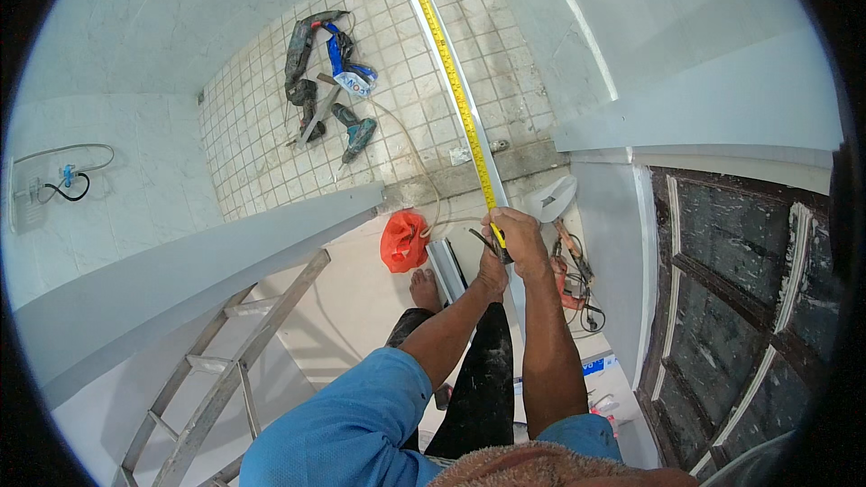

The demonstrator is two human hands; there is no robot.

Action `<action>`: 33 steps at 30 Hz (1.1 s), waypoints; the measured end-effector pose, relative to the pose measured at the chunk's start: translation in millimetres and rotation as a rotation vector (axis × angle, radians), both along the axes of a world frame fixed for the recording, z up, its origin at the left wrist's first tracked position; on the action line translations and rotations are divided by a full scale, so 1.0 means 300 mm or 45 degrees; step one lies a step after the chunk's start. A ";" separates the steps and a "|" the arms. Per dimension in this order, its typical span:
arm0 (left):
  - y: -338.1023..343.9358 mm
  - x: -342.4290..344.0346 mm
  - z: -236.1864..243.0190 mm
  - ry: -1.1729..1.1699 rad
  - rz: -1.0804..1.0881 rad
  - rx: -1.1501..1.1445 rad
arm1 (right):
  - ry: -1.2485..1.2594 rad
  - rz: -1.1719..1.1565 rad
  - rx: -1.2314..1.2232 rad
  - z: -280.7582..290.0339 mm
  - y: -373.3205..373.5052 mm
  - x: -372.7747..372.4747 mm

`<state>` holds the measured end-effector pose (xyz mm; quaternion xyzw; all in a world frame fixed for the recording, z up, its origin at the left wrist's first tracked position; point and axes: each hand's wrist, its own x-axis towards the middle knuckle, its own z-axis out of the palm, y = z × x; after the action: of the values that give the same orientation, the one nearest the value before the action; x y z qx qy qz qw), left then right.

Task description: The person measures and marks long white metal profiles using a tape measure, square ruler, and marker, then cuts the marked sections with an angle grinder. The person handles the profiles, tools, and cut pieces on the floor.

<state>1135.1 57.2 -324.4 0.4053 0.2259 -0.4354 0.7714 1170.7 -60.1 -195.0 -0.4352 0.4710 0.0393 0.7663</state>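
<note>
A yellow tape measure (pixel 464 114) is drawn out along a long pale metal strip (pixel 424 2), running from my hands to the far edge of the view. My left hand (pixel 492 272) is closed around the tape's dark case, with a thin dark stick (pixel 482 237) jutting out beside its fingers. Right above it, my right hand (pixel 520 236) grips the tape blade and the strip's edge near the case. My right fingertips are partly hidden, so I cannot tell how much of the strip they hold.
Power tools (pixel 357 133) and a blue bag (pixel 341 50) lie on the tiled floor beyond a low sill. Closer are a red bag (pixel 403 242), grey metal profiles (pixel 446 269) and a corded red tool (pixel 568 284). A ladder (pixel 212 388) leans at left; a dark panelled door (pixel 735 261) stands at right.
</note>
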 end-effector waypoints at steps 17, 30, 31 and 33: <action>-0.009 0.275 0.043 -0.238 -0.303 0.266 | 0.513 0.426 -0.484 0.068 0.095 -0.328; -0.096 0.641 0.657 0.015 -0.508 0.096 | 0.675 0.270 -0.439 0.317 0.646 -1.128; -0.107 0.658 0.679 -0.096 -0.542 0.150 | 0.711 0.293 -0.468 0.338 0.675 -1.165; -0.128 0.694 0.732 -0.110 -0.598 0.096 | 0.776 0.342 -0.518 0.371 0.741 -1.227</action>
<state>1343.3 18.8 -104.7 0.4935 0.1084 -0.5764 0.6422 802.6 162.1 -83.6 -0.6045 0.6141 0.1726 0.4772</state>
